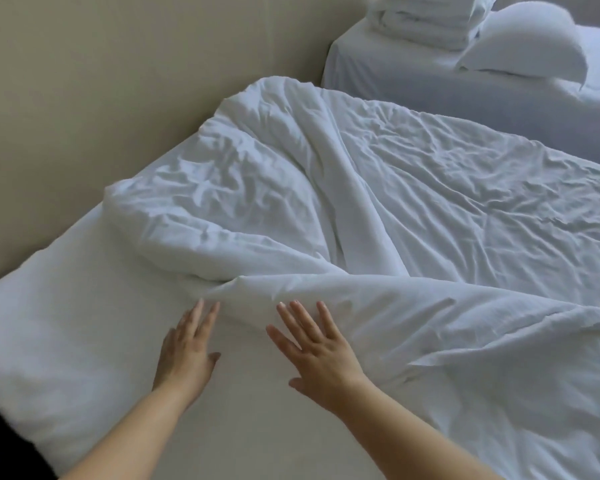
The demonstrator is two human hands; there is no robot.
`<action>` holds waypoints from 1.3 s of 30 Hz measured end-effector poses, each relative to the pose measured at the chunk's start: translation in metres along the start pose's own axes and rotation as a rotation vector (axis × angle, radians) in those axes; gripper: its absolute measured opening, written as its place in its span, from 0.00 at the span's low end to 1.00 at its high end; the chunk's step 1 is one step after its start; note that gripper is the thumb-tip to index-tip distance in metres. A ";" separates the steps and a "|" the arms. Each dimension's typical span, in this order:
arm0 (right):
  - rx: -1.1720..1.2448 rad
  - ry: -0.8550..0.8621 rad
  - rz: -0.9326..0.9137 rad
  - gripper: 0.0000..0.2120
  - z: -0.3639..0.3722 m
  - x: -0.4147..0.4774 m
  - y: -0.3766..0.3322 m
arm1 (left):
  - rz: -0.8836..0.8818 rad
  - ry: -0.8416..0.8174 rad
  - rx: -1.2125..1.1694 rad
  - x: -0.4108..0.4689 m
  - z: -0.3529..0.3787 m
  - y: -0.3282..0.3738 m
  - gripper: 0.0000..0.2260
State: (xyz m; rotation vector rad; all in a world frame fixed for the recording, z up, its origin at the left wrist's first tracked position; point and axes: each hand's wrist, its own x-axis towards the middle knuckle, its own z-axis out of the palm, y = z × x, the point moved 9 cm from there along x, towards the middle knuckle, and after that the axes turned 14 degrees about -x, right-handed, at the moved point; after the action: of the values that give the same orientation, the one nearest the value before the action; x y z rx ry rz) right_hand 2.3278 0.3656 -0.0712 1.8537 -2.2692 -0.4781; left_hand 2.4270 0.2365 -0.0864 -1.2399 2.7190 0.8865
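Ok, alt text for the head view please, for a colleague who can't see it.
The left hand and right hand, fingers straight, reach to the near edge of a crumpled white duvet on a white-sheeted bed beside a beige wall. Behind it, a second bed carries a pillow and folded white linen.

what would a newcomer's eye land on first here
The crumpled white duvet, bunched into a ridge across the middle of the near bed. Next, two bare hands at the bottom, left hand and right hand, fingers straight, reaching for its near edge. Top right, a pillow lies on a second bed.
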 end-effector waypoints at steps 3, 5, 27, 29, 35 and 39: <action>-0.095 -0.026 0.036 0.50 0.016 0.058 0.019 | 0.039 -0.012 -0.020 0.064 -0.015 -0.027 0.39; -0.068 -0.062 0.138 0.52 0.026 0.096 0.054 | 0.162 0.014 0.056 0.104 -0.023 -0.038 0.50; 0.253 -0.442 0.689 0.28 0.102 0.174 0.208 | 0.413 -0.125 0.107 0.310 0.002 0.013 0.36; 0.161 0.072 0.650 0.27 0.033 0.170 0.196 | 0.532 -0.041 0.094 0.295 -0.011 0.021 0.31; -0.015 -0.139 0.168 0.66 0.042 0.146 0.055 | 0.651 0.001 0.121 0.222 -0.039 -0.001 0.13; 0.050 -0.072 0.267 0.51 0.029 0.145 0.068 | 0.741 0.098 0.045 0.165 -0.079 0.005 0.14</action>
State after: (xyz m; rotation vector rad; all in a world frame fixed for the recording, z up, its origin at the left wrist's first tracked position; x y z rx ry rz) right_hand 2.2254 0.2398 -0.0844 1.5434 -2.5478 -0.4546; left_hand 2.3269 0.0854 -0.0589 -0.2318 3.2900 0.7886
